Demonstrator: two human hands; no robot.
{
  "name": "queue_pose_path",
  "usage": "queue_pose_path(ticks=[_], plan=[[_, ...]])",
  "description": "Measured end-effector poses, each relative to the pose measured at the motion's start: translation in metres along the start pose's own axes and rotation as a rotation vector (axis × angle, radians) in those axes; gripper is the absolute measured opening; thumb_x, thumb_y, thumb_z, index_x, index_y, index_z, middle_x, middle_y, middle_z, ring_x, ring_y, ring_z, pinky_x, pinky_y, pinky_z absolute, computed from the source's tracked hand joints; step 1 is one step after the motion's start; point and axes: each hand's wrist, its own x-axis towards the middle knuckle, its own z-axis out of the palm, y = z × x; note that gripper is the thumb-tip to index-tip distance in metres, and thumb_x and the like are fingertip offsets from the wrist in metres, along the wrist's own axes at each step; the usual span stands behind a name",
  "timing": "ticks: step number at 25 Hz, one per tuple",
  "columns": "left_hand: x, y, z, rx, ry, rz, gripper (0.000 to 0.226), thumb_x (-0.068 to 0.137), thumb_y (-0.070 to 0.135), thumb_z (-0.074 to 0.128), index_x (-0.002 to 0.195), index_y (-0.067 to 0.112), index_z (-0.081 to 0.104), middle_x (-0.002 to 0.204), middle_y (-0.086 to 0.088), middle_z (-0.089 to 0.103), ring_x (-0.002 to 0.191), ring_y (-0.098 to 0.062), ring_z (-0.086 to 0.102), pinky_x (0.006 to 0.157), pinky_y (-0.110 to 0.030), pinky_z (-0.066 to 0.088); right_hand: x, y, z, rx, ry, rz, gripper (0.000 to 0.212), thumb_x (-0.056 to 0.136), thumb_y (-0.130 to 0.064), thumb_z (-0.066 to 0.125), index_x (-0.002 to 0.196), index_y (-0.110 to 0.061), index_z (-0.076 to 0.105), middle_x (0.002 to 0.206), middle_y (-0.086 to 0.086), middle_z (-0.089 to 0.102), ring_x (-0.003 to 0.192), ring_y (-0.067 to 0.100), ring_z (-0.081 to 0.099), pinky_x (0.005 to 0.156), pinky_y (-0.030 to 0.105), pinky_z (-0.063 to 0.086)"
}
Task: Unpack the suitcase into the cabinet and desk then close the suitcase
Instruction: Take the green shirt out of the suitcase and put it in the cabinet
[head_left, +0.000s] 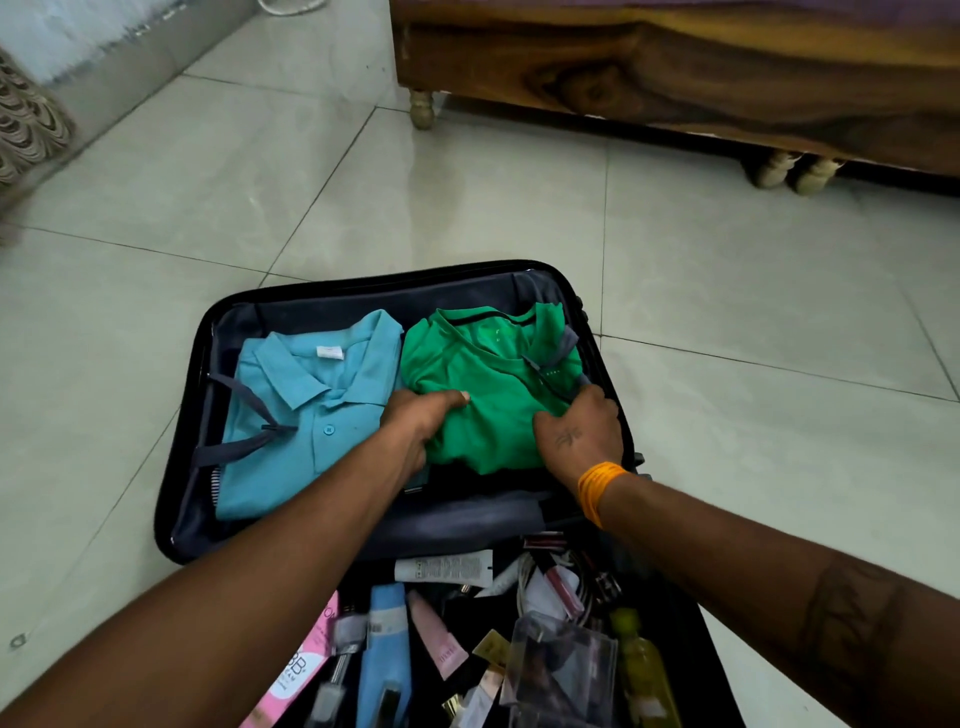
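Black suitcase (179, 467) open flat on tiled floor (467, 208), landmark. Far half: folded green shirt (483, 374) at right, blue polo (306, 415) left. Left hand (415, 431) and right hand (582, 431) grip green shirt's near corners. Near half: pink pack (304, 670) reading "BB".

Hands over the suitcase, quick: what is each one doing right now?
Left hand: gripping the left edge of the folded green shirt.
Right hand: gripping the same shirt's right edge.
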Motion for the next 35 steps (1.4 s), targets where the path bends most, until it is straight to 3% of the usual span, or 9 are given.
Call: queue_pose_path(ticks=[3,8,11,16,19,24,29,33,35], plan=[[-0.003,0.003,0.003,0.041,-0.002,0.009,0.055,0.074,0.013,0.089,0.122,0.009,0.063,0.116,-0.011,0.072,0.103,-0.033,0.071,0.094,-0.048,0.061,0.009,-0.005,0.002,0.001,-0.031,0.085,0.068,0.084,-0.026,0.069,0.142,0.000,0.045,0.133,0.025,0.056,0.123,0.045,0.057,0.101,0.044,0.048],[0.005,0.009,-0.020,0.045,0.069,0.061,0.037,0.079,0.007,0.074,0.115,0.009,0.064,0.112,-0.013,0.072,0.099,-0.034,0.070,0.092,-0.048,0.061,0.018,0.000,0.001,0.043,-0.138,0.138,0.045,0.085,-0.036,0.076,0.115,-0.004,0.067,0.112,0.017,0.072,0.105,0.038,0.069,0.074,0.030,0.047],[0.006,0.003,-0.029,0.035,0.022,0.025,0.049,0.075,0.007,0.074,0.124,0.007,0.066,0.112,-0.015,0.074,0.096,-0.034,0.073,0.087,-0.049,0.063,0.021,-0.006,0.010,0.121,-0.163,0.127,0.052,0.082,-0.051,0.078,0.115,-0.011,0.072,0.113,0.014,0.074,0.107,0.036,0.070,0.081,0.032,0.053],[0.004,0.000,-0.028,-0.040,-0.047,0.004,0.064,0.067,0.017,0.085,0.128,0.008,0.064,0.111,-0.014,0.076,0.094,-0.034,0.076,0.082,-0.049,0.065,0.037,-0.012,0.021,0.513,-0.169,0.294,0.059,0.052,-0.039,0.093,0.102,-0.015,0.072,0.107,0.011,0.076,0.095,0.032,0.073,0.090,0.042,0.061],[0.006,-0.002,-0.027,-0.060,-0.053,0.044,0.046,0.082,0.009,0.082,0.125,0.011,0.066,0.112,-0.011,0.076,0.096,-0.031,0.075,0.075,-0.036,0.062,0.032,-0.010,0.017,0.610,-0.198,0.290,0.040,0.063,-0.018,0.093,0.087,-0.022,0.062,0.099,0.013,0.075,0.089,0.033,0.074,0.085,0.049,0.063],[0.004,-0.001,-0.023,-0.107,-0.065,0.080,0.036,0.089,0.014,0.079,0.123,0.010,0.069,0.110,-0.012,0.078,0.096,-0.032,0.076,0.082,-0.041,0.063,0.035,-0.006,0.012,0.679,-0.266,0.222,0.037,0.077,-0.002,0.081,0.094,-0.024,0.057,0.109,0.015,0.072,0.096,0.035,0.072,0.089,0.051,0.061],[-0.009,0.014,-0.031,-0.114,-0.031,0.153,0.019,0.092,0.008,0.073,0.110,0.012,0.073,0.104,-0.011,0.079,0.091,-0.030,0.077,0.079,-0.039,0.063,0.034,-0.019,-0.002,0.832,-0.334,0.247,0.044,0.077,0.003,0.077,0.118,-0.012,0.070,0.110,0.014,0.078,0.094,0.035,0.076,0.083,0.050,0.064],[-0.052,0.047,-0.059,-0.147,0.016,0.188,0.014,0.092,0.008,0.073,0.102,0.016,0.074,0.096,-0.005,0.080,0.084,-0.023,0.077,0.075,-0.034,0.061,0.008,-0.051,-0.030,0.914,-0.403,0.268,0.031,0.082,0.003,0.075,0.109,-0.010,0.076,0.100,0.009,0.081,0.087,0.032,0.078,0.064,0.037,0.063],[-0.081,0.068,-0.081,-0.139,0.045,0.193,0.013,0.091,0.009,0.075,0.101,0.017,0.074,0.098,-0.006,0.080,0.086,-0.024,0.077,0.077,-0.036,0.062,-0.014,-0.073,-0.047,0.886,-0.417,0.245,0.029,0.083,0.003,0.076,0.109,-0.010,0.077,0.101,0.008,0.081,0.088,0.030,0.078,0.068,0.039,0.065]])
